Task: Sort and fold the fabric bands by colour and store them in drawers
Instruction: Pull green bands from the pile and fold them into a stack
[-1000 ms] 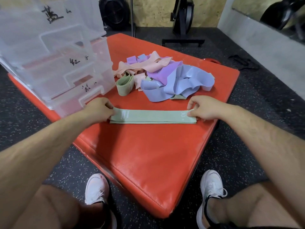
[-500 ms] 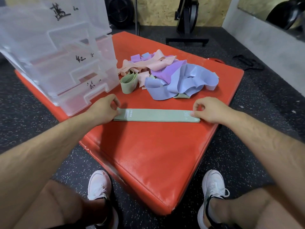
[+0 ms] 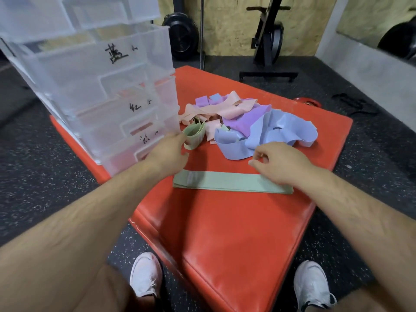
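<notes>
The flat green band (image 3: 231, 182) lay on the red mat (image 3: 225, 233), long axis left to right, just nearer than both hands. The left hand (image 3: 167, 154), grip loose and empty, sat beside the rolled green band (image 3: 194, 135). The right hand (image 3: 278, 164), loosely curled, held nothing.

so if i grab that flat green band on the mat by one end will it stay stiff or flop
The flat green band would probably flop: it lies thin and limp on the red mat, like the crumpled bands in the pile. It looks light. Pushed, it would likely bunch rather than slide whole.
</notes>
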